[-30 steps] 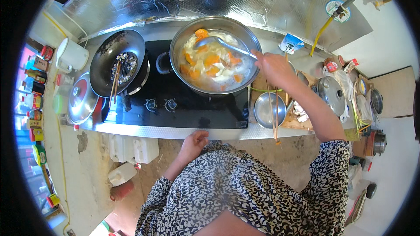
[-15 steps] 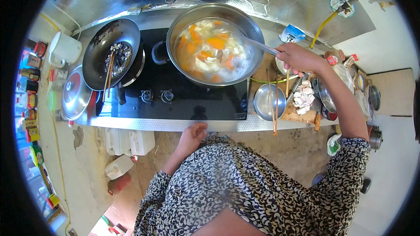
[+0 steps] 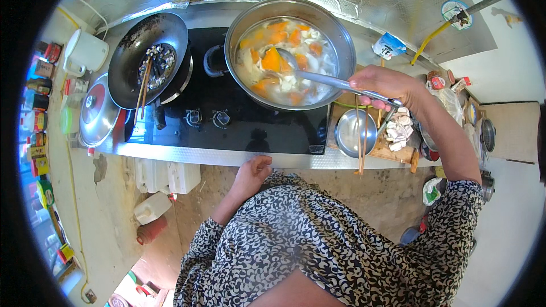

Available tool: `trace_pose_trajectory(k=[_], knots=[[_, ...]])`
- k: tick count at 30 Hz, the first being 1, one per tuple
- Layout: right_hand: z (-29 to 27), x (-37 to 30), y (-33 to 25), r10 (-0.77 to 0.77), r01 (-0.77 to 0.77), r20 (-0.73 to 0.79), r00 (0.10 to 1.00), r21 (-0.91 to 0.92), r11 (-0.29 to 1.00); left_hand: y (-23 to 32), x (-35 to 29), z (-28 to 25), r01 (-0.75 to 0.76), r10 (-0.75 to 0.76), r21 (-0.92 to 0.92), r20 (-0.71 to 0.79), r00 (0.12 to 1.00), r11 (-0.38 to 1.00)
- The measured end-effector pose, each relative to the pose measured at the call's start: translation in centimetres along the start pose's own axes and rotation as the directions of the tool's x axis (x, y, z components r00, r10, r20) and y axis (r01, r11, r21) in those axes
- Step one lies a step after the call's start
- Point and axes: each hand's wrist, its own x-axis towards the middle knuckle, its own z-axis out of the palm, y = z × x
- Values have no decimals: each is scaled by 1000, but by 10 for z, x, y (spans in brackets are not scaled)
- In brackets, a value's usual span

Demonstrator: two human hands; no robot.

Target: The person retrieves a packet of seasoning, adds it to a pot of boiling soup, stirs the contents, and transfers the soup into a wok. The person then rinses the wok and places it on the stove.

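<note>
My right hand (image 3: 389, 86) is wrapped round the metal handle of a ladle (image 3: 327, 78) above the right rim of a big steel pot (image 3: 347, 59). The ladle's bowl lies in cloudy soup, beside a large orange chunk (image 3: 273, 61) that looks like pumpkin or carrot. Other orange pieces and pale, whitish pieces float around it. My left hand (image 3: 252, 175) is by the counter's front edge, close to my body. Its fingers are curled in, and nothing shows in them.
A dark wok (image 3: 122, 74) with chopped bits and chopsticks (image 3: 143, 88) stands left on the black stove (image 3: 256, 136). A metal lid (image 3: 99, 111) lies beside it. At the right are a steel bowl (image 3: 347, 128) with chopsticks across it, pale chopped chunks (image 3: 400, 131) and a blue-white packet (image 3: 389, 46).
The ladle's bowl has come up into sight near the orange chunk, its handle now lying lower across the pot. My right hand has dipped slightly; my left hand stays by the counter edge.
</note>
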Motion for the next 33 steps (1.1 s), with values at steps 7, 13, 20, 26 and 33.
trace_pose_trajectory(k=[7, 13, 20, 26, 33], knots=[[17, 29, 15, -34, 12, 75, 997, 271, 963, 3, 1, -1, 28, -28, -11, -4, 1000, 1000], [12, 13, 33, -122, 114, -8, 992, 424, 898, 4, 4, -2, 47, -46, 0, 26, 999, 999], [-1, -16, 38, -150, 214, -217, 965, 313, 925, 8, 9, -1, 29, -31, 59, 33, 999, 998], [-3, -30, 44, -144, 233, -368, 918, 209, 950, 10, 10, 0, -15, 11, 102, 42, 999, 995], [-3, -45, 49, -173, 259, -444, 879, 141, 955, 10, 5, -1, -43, 39, 98, 42, 998, 994]])
